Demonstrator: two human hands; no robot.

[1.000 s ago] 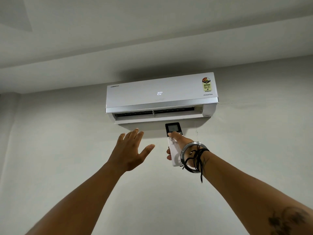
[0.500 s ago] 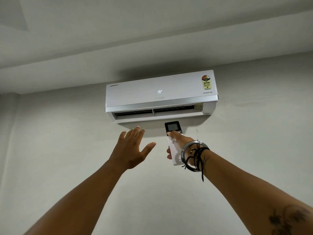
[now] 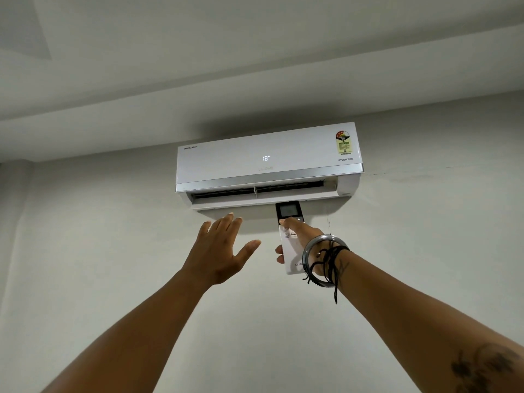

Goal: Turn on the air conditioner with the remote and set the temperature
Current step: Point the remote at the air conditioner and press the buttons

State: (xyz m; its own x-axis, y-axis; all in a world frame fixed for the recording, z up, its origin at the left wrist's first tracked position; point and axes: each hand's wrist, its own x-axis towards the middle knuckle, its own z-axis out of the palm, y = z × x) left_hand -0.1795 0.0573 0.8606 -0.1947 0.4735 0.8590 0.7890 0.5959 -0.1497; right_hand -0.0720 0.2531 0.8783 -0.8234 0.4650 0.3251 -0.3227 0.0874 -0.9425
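A white wall-mounted air conditioner hangs high on the wall, its louvre open and its front display reading 18. Just below its right half, my right hand grips a white remote with a dark screen at its top end, pointed up at the unit. My thumb rests on the buttons just under the screen. A metal bangle and black threads circle that wrist. My left hand is raised beside the remote, to its left, fingers spread and holding nothing, under the unit's outlet.
A plain pale wall fills the view around and below the unit. A ceiling beam runs just above the air conditioner. A wall corner lies at the far left.
The display on the unit dropped from 20 to 19 to 18. Both hands stayed almost in place, my thumb still on the remote's buttons.
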